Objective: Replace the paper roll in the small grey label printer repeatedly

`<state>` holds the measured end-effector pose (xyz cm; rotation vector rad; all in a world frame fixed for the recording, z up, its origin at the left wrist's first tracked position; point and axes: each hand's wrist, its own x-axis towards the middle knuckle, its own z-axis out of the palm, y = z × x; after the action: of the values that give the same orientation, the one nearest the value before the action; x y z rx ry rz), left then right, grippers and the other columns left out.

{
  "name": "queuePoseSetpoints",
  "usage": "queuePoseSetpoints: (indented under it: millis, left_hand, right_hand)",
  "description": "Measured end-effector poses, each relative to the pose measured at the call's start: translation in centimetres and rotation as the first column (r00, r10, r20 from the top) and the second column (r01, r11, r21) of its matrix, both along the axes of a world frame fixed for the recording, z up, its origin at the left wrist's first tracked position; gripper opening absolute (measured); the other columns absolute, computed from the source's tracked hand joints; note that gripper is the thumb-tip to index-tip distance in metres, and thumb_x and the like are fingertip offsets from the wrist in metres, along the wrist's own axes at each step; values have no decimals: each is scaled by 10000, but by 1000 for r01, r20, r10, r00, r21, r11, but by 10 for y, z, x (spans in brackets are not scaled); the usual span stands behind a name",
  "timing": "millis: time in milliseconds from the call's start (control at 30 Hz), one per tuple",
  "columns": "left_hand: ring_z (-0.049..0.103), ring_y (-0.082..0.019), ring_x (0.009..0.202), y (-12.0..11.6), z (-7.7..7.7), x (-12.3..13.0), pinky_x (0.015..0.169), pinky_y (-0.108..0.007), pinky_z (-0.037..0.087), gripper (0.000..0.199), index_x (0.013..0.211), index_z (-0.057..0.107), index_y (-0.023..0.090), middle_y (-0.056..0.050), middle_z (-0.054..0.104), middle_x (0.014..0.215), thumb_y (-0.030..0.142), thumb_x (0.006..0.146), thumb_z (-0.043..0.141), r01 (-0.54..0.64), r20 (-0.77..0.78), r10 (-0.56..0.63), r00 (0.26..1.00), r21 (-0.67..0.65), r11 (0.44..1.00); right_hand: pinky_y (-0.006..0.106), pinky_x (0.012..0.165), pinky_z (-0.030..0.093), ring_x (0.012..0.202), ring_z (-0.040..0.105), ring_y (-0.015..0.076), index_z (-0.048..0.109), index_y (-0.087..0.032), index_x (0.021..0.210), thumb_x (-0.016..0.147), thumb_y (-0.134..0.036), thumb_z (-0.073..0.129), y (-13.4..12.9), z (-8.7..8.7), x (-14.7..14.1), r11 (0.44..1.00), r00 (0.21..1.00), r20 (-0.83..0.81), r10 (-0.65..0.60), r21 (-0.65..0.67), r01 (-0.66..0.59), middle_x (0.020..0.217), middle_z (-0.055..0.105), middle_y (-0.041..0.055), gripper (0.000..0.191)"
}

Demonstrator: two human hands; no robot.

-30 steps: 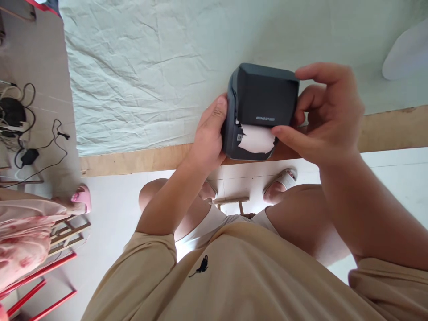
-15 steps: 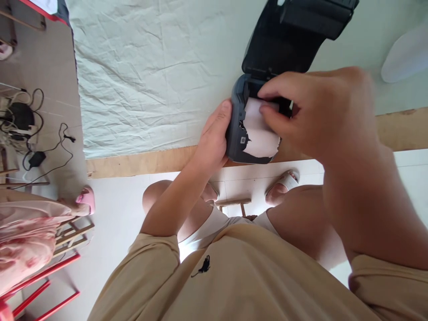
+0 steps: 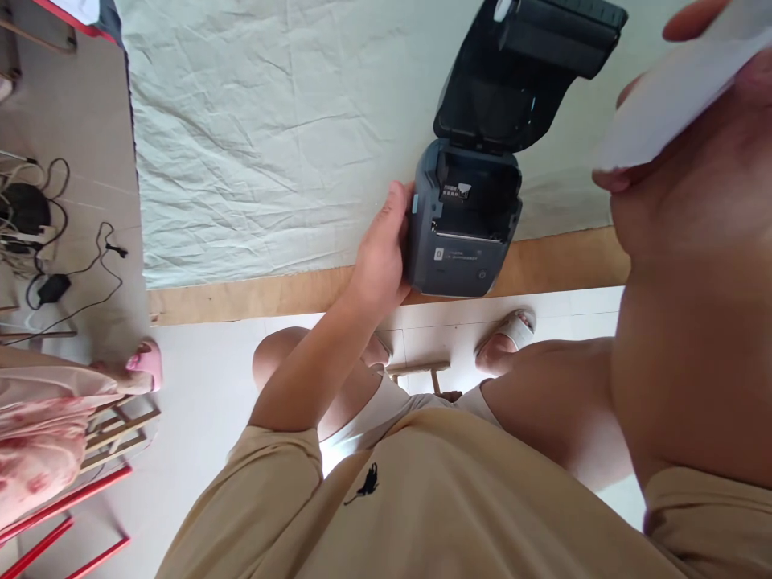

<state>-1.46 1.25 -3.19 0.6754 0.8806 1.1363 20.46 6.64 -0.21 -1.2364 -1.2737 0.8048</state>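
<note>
A dark grey portable label printer is tilted at the table's front edge, its hinged black lid swung up and back. Its paper bay is bare inside, with a small white scrap near the left wall. My left hand grips the printer's left side, thumb along the edge. Off to the right, my right hand is closed around a smooth white piece that looks like paper. It runs out of the upper right corner, and part of the hand is cut off.
A pale green cloth covers the table, with a bare wooden edge in front. On the left floor lie tangled cables and a black adapter. A person in a pink garment sits at the left, near a red metal frame.
The white paper has left the printer bay. My right hand has moved from the printer to the upper right and now holds a white piece. My left hand keeps its grip.
</note>
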Motion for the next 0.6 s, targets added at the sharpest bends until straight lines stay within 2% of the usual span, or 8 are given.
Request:
queuePoseSetpoints:
  millis: [33,100,200,233,300,367,500,600]
  left_hand:
    - [662,-262,1395,0,1,1,1027,-380,649,646,921,717,227,-50,774,1000,732,1018,325,-3,-5,3,1000,-1,1000]
    - [668,-273,1389,-1,3,2,1015,-395,653,666,932,712,228,-54,769,980,749,1013,304,3,-10,-3,1000,-12,1000]
    - [695,-286,1348,-2,4,3,994,-398,659,678,959,708,238,-59,769,953,781,992,303,30,16,-30,999,-13,999]
    - [703,-288,1334,-3,4,2,988,-396,661,678,964,708,242,-59,772,946,788,986,308,36,33,-36,999,-5,999]
    - [714,-287,1315,-3,2,1,981,-390,664,660,963,711,245,-55,775,936,780,988,324,39,57,-39,998,14,999]
    - [721,-276,1304,-3,0,1,978,-385,664,634,967,715,237,-52,773,939,739,1010,331,30,58,-31,998,20,999]
    - [753,-269,1249,-3,-1,0,942,-402,674,636,1051,720,231,-49,762,935,706,1033,297,31,71,-32,997,9,999]
    - [736,-277,1285,-2,1,1,956,-412,671,660,1059,716,233,-51,758,933,721,1029,273,39,75,-40,996,10,999]
  right_hand:
    - [273,385,187,525,452,116,559,-255,896,714,-568,659,5,-10,3,996,994,-72,-80,-36,77,728,473,4,375]
    - [254,365,162,455,385,83,536,-263,901,664,-438,701,10,-26,5,984,979,-106,-174,-47,169,752,538,-18,337]
    - [292,414,320,433,427,85,546,-256,904,676,-346,734,7,-36,6,991,984,115,-133,-8,135,751,597,-30,309]
    - [315,472,387,485,495,109,562,-251,893,688,-353,757,4,-36,6,995,970,222,-98,-1,101,757,616,-15,301]
    - [355,640,481,720,633,180,609,-249,912,725,-378,799,0,-34,7,998,900,433,-61,39,49,864,682,35,296]
    - [386,783,512,925,649,219,644,-260,985,722,-348,843,-2,-32,8,999,832,554,-35,43,13,1037,720,62,342]
    - [455,870,517,908,649,226,642,-295,1152,620,-258,916,-6,-27,7,995,797,604,23,-90,40,1028,719,39,599]
    - [479,968,487,1110,673,271,656,-283,1190,655,-271,877,-13,-23,18,997,846,530,-62,67,31,1141,709,46,579]
